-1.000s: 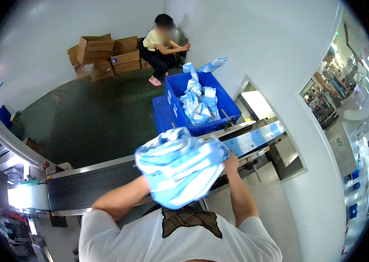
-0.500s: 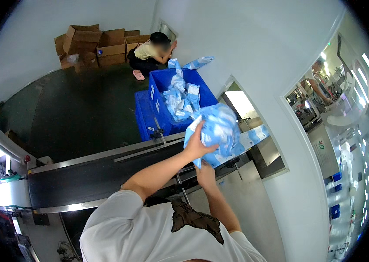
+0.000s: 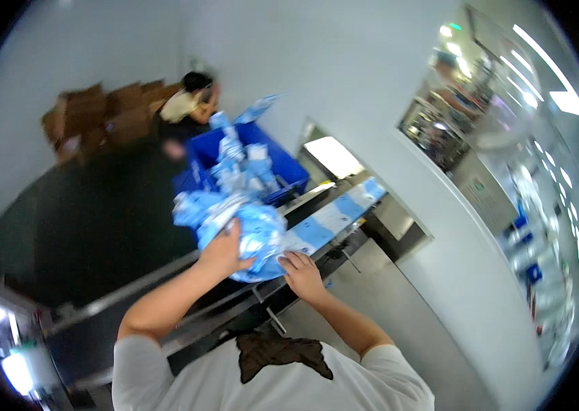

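A large crumpled bundle of blue-and-white plastic packaging [image 3: 255, 229] hangs over the conveyor in front of me. My left hand [image 3: 222, 253] grips its near side, thumb spread toward the right. From the wall opening, a flat strip of the same blue-and-white packaging [image 3: 334, 218] runs along the conveyor up to the bundle. My right hand [image 3: 303, 275] is at the strip's near end beside the bundle, its bent fingers closed on the edge. Whether strip and bundle are one piece, I cannot tell. Just behind stands a blue crate [image 3: 289, 161] holding more such packaging.
The dark conveyor [image 3: 84, 342] with metal rails runs from lower left to the wall opening [image 3: 334, 157]. Brown cardboard boxes [image 3: 80, 116] are piled at the back left, and a person [image 3: 183, 106] crouches beside them. A window at right shows machinery [image 3: 433, 130].
The bundle and both hands have shifted left in view, uncovering more of the strip. My right hand has come out from beneath the bundle to the strip. The whole view has swung.
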Available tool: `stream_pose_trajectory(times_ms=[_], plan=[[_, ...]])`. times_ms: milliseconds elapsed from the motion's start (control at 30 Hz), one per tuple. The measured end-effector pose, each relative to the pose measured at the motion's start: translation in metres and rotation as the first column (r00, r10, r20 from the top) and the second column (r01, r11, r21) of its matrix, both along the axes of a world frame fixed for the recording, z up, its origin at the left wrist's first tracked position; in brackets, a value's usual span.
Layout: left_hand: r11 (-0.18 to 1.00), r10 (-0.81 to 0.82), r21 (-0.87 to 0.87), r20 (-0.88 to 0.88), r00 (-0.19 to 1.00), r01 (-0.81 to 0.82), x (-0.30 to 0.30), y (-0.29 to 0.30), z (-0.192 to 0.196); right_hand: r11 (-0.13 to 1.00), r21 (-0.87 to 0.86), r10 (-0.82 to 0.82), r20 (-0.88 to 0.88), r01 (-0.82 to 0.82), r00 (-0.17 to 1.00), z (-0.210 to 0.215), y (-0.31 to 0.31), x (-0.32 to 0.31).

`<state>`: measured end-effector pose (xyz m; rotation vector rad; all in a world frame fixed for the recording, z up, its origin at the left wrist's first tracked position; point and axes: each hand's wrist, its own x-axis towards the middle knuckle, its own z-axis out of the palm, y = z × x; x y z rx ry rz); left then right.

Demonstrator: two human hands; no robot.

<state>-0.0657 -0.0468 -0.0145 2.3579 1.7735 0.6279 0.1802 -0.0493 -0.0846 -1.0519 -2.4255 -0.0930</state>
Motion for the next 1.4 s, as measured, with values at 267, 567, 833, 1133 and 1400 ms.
stream_pose_trajectory(times_ms=[267,567,833,1133,1400], plan=[[0.954,-0.009,-0.297,-0.187,0.982,-0.048,-0.014,-0.024,0.064,0.964,0.003,-0.264,0.165,0.267,0.950,-0.057,0.082,0.089],[0.826,-0.075,-0.563,-0.148,0.986,-0.021,-0.042,-0.036,0.113,0.805,-0.312,-0.484,0.146,0.504,0.863,-0.065,0.118,0.102],[0.630,0.108,-0.768,0.236,0.966,0.117,-0.058,-0.053,0.125,0.909,-0.115,-0.368,0.227,0.400,0.902,-0.091,0.113,0.114],[0.691,0.574,-0.486,0.819,0.003,0.536,-0.109,-0.047,0.046,0.848,-0.343,-0.383,0.128,0.403,0.915,-0.067,0.099,0.047],[0.891,0.304,0.105,0.583,-0.753,0.441,-0.022,-0.002,0.012,0.903,-0.291,-0.315,0.054,0.317,0.947,-0.084,0.071,0.021]])
